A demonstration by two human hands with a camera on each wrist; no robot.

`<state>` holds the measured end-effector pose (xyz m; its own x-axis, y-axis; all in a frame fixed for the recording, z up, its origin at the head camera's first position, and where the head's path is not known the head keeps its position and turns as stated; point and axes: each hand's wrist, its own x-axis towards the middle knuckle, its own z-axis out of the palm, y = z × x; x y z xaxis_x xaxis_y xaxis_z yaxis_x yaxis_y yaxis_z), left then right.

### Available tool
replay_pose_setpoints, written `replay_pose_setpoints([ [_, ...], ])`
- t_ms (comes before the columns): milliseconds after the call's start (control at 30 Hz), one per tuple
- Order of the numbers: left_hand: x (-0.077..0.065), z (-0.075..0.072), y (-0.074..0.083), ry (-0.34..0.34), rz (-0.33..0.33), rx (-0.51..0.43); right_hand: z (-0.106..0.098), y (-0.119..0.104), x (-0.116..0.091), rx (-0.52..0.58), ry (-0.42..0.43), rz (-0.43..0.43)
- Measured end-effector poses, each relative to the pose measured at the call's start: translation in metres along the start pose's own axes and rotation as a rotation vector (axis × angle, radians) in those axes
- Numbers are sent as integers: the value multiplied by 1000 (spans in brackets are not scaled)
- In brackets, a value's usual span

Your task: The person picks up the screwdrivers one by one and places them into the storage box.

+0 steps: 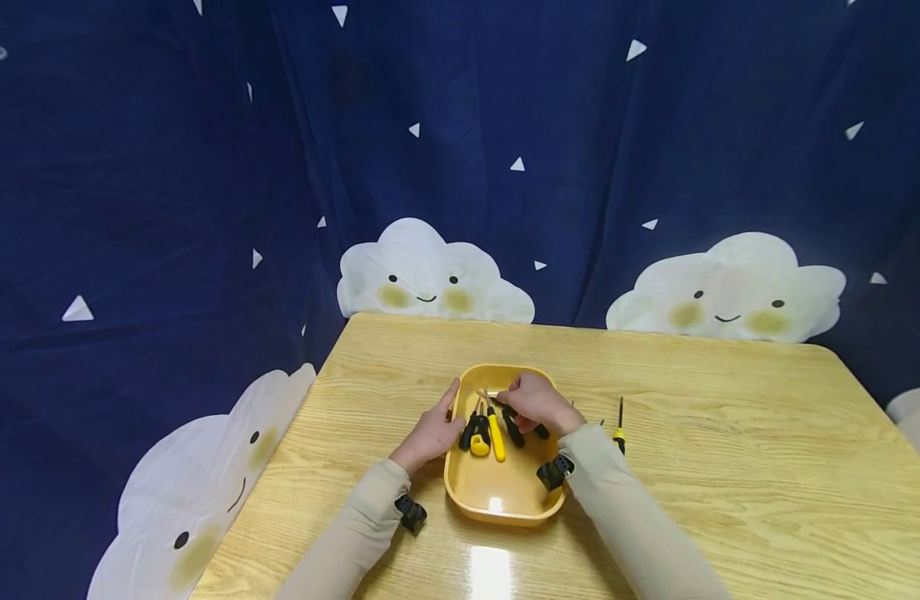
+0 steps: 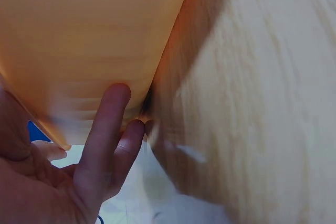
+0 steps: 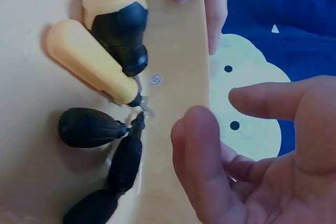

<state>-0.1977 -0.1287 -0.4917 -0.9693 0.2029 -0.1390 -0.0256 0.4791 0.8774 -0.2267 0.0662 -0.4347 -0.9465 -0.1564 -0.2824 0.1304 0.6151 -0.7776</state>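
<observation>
An orange plastic tray (image 1: 505,518) stands on the table with several screwdrivers in it. My left hand (image 1: 432,429) holds its left wall, with the thumb over the rim and the fingers against the outside. Above the tray's upper right part, my right hand (image 1: 532,400) has loosely bent fingers; in the right wrist view nothing lies between thumb and fingers. Near it are a stubby yellow-and-black screwdriver (image 3: 118,30), a yellow-handled screwdriver (image 3: 89,61) and black-handled screwdrivers (image 3: 92,128), partly overlapping. In the head view, the right hand hides part of them.
On the wooden table (image 1: 730,467), right of the tray, lies a yellow-and-black screwdriver (image 1: 620,435), partly behind the right sleeve. Small tips of other tools show beside it. A dark blue curtain (image 1: 460,100) with clouds hangs behind the table.
</observation>
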Motion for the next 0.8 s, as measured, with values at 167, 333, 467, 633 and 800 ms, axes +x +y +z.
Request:
replay_pose_setpoints([
  [167,0,0,1,3,9,4,-6,-3,0,-9,-17,-27],
  [333,-1,0,2,7,8,1,-14,-6,0,-27,-16,-45],
  [467,-2,0,2,10,8,3,-20,-6,-2,-41,-8,-54],
  [633,-2,0,1,8,13,4,-33,-6,-4,-90,-10,-78],
  [800,-1,-1,1,8,14,11,-49,-3,-7,-140,-10,-88],
])
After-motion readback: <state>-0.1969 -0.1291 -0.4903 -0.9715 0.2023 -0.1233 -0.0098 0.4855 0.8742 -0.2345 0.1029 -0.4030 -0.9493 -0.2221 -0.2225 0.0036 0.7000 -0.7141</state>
